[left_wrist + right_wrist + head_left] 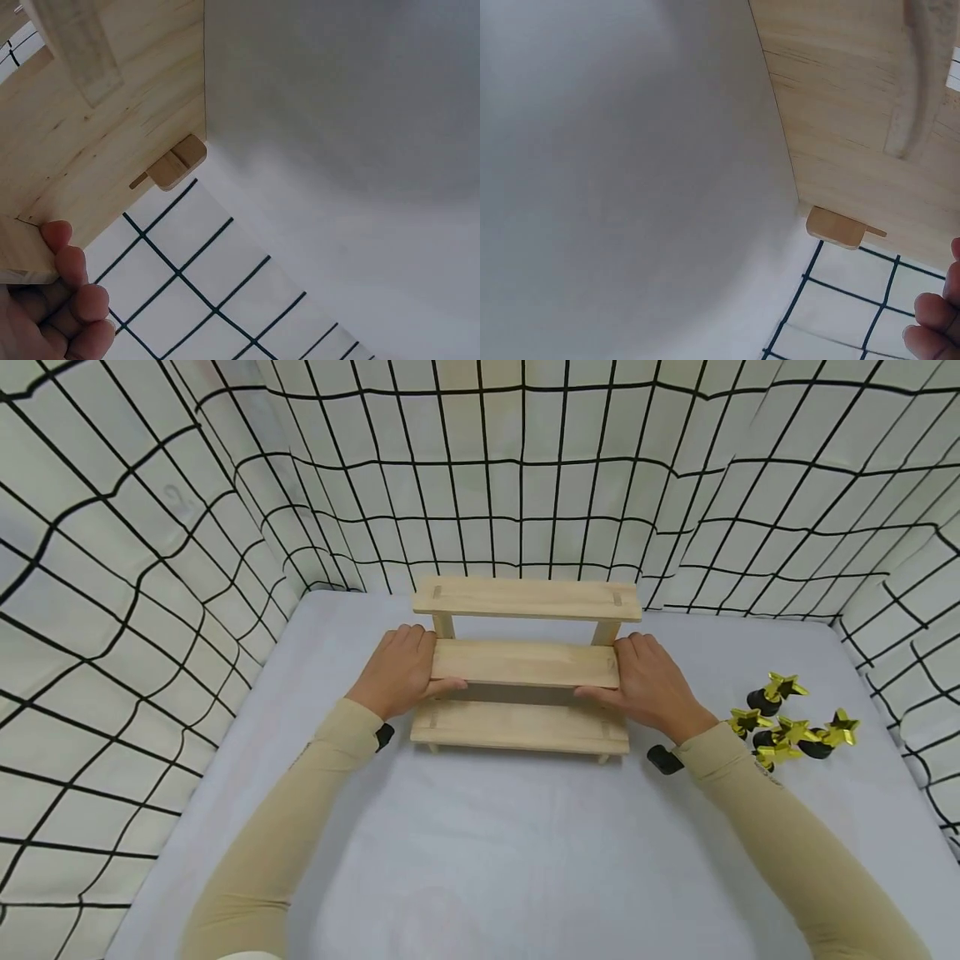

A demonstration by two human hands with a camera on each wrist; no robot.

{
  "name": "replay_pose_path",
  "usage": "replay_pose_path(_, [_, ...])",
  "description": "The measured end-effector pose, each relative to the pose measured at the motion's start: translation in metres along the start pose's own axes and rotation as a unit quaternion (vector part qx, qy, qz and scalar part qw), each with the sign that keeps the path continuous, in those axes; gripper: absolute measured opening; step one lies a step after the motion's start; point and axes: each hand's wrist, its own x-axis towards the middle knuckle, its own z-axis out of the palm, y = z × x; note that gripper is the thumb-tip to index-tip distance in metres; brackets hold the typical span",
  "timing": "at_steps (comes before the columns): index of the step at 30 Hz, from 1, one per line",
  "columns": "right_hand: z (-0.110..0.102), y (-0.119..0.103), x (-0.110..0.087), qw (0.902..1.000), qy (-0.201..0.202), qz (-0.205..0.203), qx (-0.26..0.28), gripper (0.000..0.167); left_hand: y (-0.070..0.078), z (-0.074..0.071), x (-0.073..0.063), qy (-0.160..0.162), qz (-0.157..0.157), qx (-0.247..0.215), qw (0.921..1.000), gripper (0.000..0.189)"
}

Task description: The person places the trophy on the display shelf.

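A small pale wooden three-tier step shelf stands on the white tabletop in the head view, with a top board, a middle board and a lower front board. At the middle board's left end my left hand grips it, thumb along the front edge. My right hand holds the opposite end in the same way. Curled fingers wrap a wooden edge in the left wrist view. Only some fingertips of the right hand show in the right wrist view, beside the wood.
Several gold star trophies with black bases cluster on the table to the right, close by the right forearm. Black wire grid walls the table at the back and both sides. White tabletop stretches in front of the shelf.
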Motion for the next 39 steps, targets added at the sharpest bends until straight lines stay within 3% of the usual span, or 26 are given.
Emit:
replay_pose_path(17, [-0.005,0.016,-0.034,0.9993,0.033,-0.016,0.008,0.075,0.032,-0.004,0.001,-0.011,0.005,-0.011,0.9999,0.091])
replay_pose_path(21, [-0.007,0.016,-0.036,0.9995,0.027,-0.013,0.012,0.075,0.035,-0.005,0.000,-0.014,0.001,-0.014,0.9998,0.087])
replay_pose_path(28, [-0.016,0.021,-0.038,0.9998,0.007,0.000,0.021,0.077,0.040,-0.005,0.001,-0.002,0.013,-0.019,0.9997,0.111])
replay_pose_path(34, [-0.019,0.019,-0.036,0.9999,0.006,-0.009,0.012,0.075,0.038,-0.008,0.000,-0.004,0.024,-0.019,0.9995,0.106])
replay_pose_path(39, [-0.023,0.017,-0.034,0.9996,-0.025,-0.013,-0.001,0.078,0.035,-0.008,0.000,-0.013,0.033,-0.010,0.9993,0.103])
